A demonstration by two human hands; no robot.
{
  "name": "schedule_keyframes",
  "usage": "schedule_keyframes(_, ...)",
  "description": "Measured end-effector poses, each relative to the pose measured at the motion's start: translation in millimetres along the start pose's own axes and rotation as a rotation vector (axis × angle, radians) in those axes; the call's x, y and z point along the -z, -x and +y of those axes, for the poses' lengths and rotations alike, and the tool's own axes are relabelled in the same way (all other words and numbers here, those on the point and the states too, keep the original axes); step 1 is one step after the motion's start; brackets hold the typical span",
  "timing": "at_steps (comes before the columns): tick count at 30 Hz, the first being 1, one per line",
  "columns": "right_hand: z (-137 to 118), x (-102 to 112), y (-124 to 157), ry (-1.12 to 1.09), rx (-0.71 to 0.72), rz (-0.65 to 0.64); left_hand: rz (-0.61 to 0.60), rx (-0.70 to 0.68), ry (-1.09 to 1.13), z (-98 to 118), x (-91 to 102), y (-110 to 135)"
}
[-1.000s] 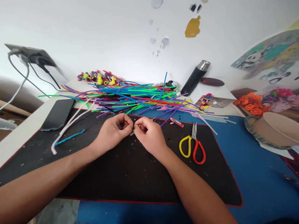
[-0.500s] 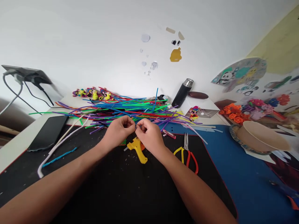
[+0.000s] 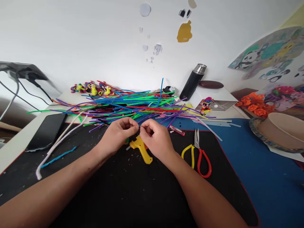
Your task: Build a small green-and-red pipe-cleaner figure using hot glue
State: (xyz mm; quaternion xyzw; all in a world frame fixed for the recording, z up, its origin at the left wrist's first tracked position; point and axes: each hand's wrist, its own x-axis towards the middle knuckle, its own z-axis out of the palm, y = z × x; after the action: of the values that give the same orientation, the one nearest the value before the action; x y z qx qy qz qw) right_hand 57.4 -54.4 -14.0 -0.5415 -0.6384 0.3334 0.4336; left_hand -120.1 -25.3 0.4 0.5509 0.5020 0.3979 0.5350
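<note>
Glue gun [image 3: 142, 150], yellow: left of the scissors [image 3: 197, 144]; we judge it light, rigid, possibly hot-nosed, best taken by its handle. Left hand [image 3: 120, 134], right hand [image 3: 157, 139]: also left of the scissors, fingertips pinched close; whether anything is gripped, we cannot tell. Pipe cleaners [image 3: 133, 103]: heaped beyond the scissors, leftward. Obstruction: right hand, partly hiding the glue gun.

Glue gun [image 3: 143, 152] on mat [image 3: 133, 199]; scissors [image 3: 206, 167] right, phone [image 3: 46, 131] left; pipe cleaners [image 3: 123, 100] behind; flask [image 3: 192, 83] back right.
</note>
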Motion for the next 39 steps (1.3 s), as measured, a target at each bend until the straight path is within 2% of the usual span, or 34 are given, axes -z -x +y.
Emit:
schedule_keyframes(5, -1, 0, 1, -0.012, 0.0, -0.01, -0.011, -0.071, -0.142, 7, 4.0, 3)
schedule_keyframes(16, 3, -3, 1, 0.12, 0.048, 0.007, 0.033, -0.133, -0.357, 12, 1.6, 8)
schedule_keyframes(21, 5, -4, 1, 0.114, 0.059, 0.015, 0.017, -0.122, -0.35, 13, 1.6, 6)
schedule_keyframes(28, 5, -3, 1, 0.127, 0.056, 0.006, 0.068, -0.162, -0.46, 10, 0.4, 8)
schedule_keyframes(34, 4, -4, 1, 0.122, 0.03, 0.006, 0.045, -0.142, -0.406, 11, 0.3, 8)
schedule_keyframes(39, 6, -5, 0, 0.108, 0.033, 0.004, 0.08, -0.166, -0.463, 12, -1.1, 9)
